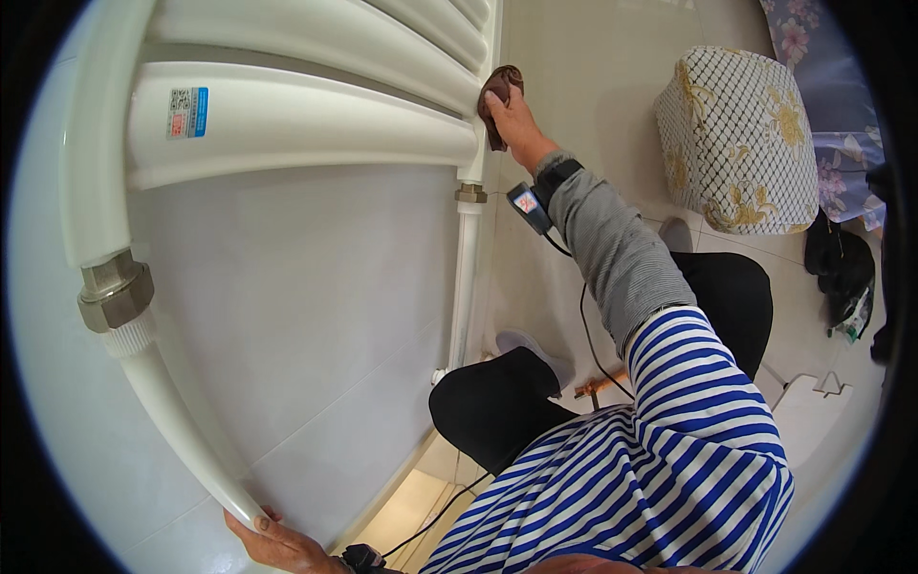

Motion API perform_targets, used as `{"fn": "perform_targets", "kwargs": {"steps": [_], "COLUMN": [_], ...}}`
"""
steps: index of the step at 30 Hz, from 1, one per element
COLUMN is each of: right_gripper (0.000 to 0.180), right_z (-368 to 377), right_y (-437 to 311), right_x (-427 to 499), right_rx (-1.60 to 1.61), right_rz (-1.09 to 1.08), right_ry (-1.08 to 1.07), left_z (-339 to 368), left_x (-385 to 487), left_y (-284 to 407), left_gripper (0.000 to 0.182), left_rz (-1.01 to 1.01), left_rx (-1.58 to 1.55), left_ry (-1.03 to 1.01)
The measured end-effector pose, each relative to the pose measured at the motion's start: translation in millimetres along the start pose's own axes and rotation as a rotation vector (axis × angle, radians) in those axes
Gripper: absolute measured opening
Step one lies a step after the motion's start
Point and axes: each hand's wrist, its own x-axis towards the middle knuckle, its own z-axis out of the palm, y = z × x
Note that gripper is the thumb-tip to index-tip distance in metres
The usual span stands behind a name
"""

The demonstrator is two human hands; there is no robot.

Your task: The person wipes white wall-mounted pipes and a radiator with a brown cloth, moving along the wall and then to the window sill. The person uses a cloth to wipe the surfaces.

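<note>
My right hand [510,118] holds a crumpled brown cloth [495,133] against the side upright of a white panel-bar radiator [301,115]. At the lower left of the picture, my left hand [276,545] is wrapped around a white pipe [179,423], its thumb on the pipe's near side. A metal union nut [118,290] joins that pipe to the radiator. A smaller brass-coloured nut [470,193] connects another white pipe [465,280] below the cloth. The radiator's broad lowest bar bears a printed sticker [188,113].
A stool or box with a patterned cover [746,140] stands on the tiled floor at the right, beside floral fabric [832,93]. Black items [843,273] lie near it. A black cable [588,323] runs from the device on my right wrist. Pale wall tiles [301,287] back the pipes.
</note>
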Motion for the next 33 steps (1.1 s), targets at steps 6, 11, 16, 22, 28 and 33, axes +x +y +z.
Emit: {"fn": "perform_targets", "kwargs": {"steps": [6, 11, 16, 22, 28, 33], "right_gripper": [0.057, 0.055, 0.053, 0.052, 0.059, 0.061], "right_z": [-11, -10, -24, -79, -36, -18], "right_y": [19, 16, 17, 17, 16, 38], "right_x": [-88, -126, -108, -100, -122, -116], "right_rx": [-0.098, -0.16, -0.563, -0.771, -0.216, -0.278], "right_rz": [-0.059, 0.025, -0.056, -0.209, -0.097, -0.282], "right_ry": [-0.188, -0.241, -0.275, -0.096, -0.095, -0.122], "left_z": [-1, 3, 3, 4, 3, 0], "left_x": [-1, -5, -5, -3, -5, -5], "left_y": [-5, -13, -15, -13, -16, -13], "left_gripper": [0.079, 0.07, 0.072, 0.069, 0.069, 0.068], "left_rz": [0.028, -0.069, -0.045, 0.035, 0.019, -0.001], "left_rx": [0.015, -0.065, -0.067, -0.103, -0.056, -0.049], "left_ry": [0.008, -0.041, -0.033, -0.017, -0.024, -0.041]}}
